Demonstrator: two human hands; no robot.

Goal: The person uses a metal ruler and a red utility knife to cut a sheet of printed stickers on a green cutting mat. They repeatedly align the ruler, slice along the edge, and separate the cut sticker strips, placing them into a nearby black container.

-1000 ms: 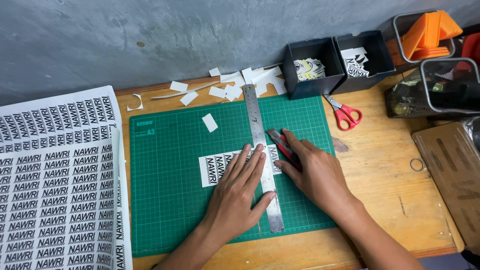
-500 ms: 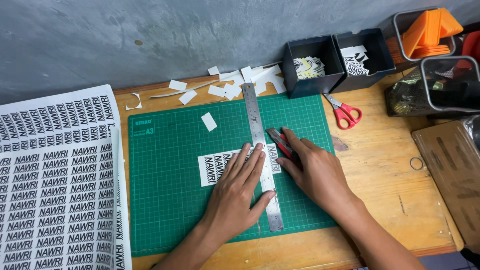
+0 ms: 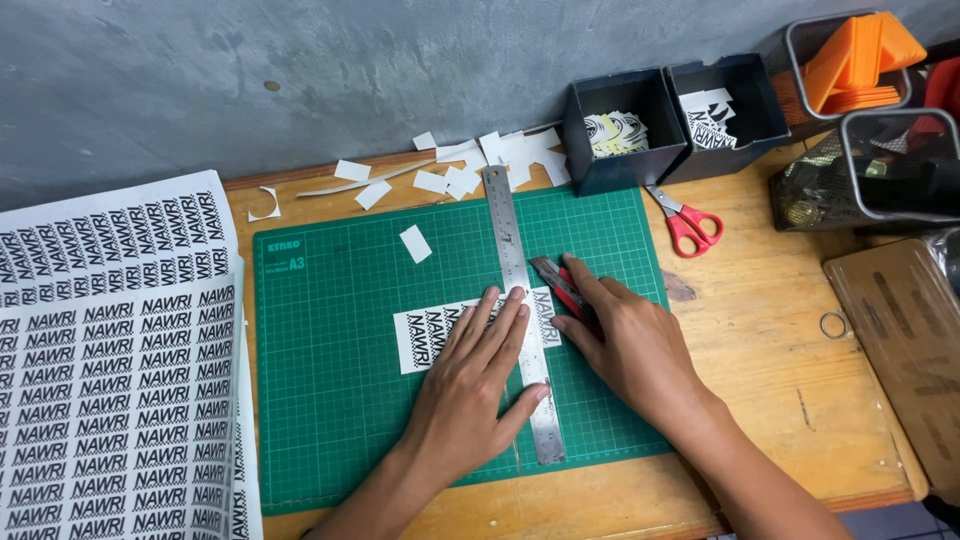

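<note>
My left hand [image 3: 480,375] lies flat, fingers spread, pressing a steel ruler [image 3: 508,228] down across a small printed sticker sheet [image 3: 425,336] on the green cutting mat [image 3: 330,330]. My right hand [image 3: 625,340] grips a red and grey utility knife [image 3: 553,276], its blade end against the ruler's right edge just above the sheet's top. The ruler runs from the mat's far edge almost to its near edge. A narrow strip of the sheet shows to the right of the ruler.
Large printed sticker sheets [image 3: 110,370] cover the left of the wooden table. White paper offcuts [image 3: 470,165] lie along the far edge. Two black boxes [image 3: 625,125] hold cut stickers; red scissors [image 3: 688,225], wire baskets [image 3: 880,170] and a brown board [image 3: 900,340] sit on the right.
The ruler and my left hand have stayed put. My right hand with the knife has shifted only slightly along the ruler's edge.
</note>
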